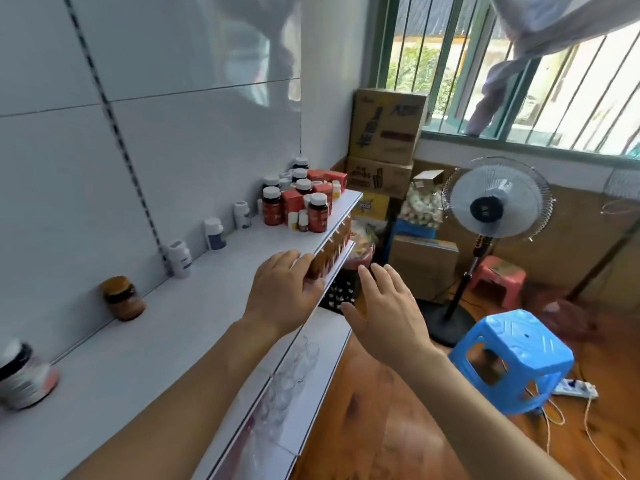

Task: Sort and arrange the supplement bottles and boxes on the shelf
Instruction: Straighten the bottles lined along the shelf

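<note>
A white shelf [145,341] runs along the tiled wall. At its far end stands a cluster of dark supplement bottles [272,206] with white caps, small white bottles and red boxes [294,200]. Along the wall stand three white bottles [180,258], an amber jar [122,298] and a blurred bottle [24,374] at near left. My left hand [280,292] rests over the shelf's front edge, fingers curled down over it and holding nothing. To its right my right hand [384,306] hovers in the air beyond the shelf edge, fingers spread, empty.
Lower shelves hold orange-labelled bottles [329,254] and clear glasses [294,368]. Cardboard cartons [384,140] are stacked in the corner under a barred window. A standing fan [488,206], a blue stool [512,358], a pink stool [498,275] and a power strip [575,389] stand on the wooden floor.
</note>
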Available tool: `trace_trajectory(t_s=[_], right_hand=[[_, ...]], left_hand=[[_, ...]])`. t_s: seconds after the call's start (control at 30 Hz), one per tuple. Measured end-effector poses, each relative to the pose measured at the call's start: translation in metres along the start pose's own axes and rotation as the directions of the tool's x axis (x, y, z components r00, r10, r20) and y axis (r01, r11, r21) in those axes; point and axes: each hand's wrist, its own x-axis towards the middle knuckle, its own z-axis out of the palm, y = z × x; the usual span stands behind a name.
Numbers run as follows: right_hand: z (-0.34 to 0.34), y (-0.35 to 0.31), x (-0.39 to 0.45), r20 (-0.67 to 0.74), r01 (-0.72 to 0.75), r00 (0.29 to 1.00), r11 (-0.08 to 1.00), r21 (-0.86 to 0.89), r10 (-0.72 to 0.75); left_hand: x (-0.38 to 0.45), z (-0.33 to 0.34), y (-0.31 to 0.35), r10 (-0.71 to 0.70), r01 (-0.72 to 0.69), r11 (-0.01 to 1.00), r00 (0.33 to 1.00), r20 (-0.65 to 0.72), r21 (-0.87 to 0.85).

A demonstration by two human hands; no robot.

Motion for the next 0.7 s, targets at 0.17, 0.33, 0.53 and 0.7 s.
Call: trace_trajectory(t_s=[0.17, 0.33, 0.53, 0.7], right_hand=[[0.004, 0.052, 0.079, -0.002, 0.055, 0.998, 0.998, 0.006, -0.055], [0.027, 0.082, 0.157, 0.030, 0.141, 0.989, 0.990, 0.022, -0.141], [0.050, 0.112, 0.258, 0.043, 0.235, 0.971, 0.972, 0.016, -0.235], [0.065, 0.125, 0.339, 0.063, 0.285, 0.956, 0.958, 0.038, -0.287]], left_hand=[[0.073, 0.030, 0.000, -0.084, 0.084, 0.996, 0.996, -0.007, 0.006], [0.142, 0.063, -0.012, -0.139, 0.139, 0.990, 0.990, -0.025, -0.008], [0.230, 0.113, -0.040, -0.214, 0.212, 0.976, 0.976, -0.039, -0.050], [0.284, 0.137, -0.057, -0.275, 0.273, 0.961, 0.961, -0.042, -0.048]])
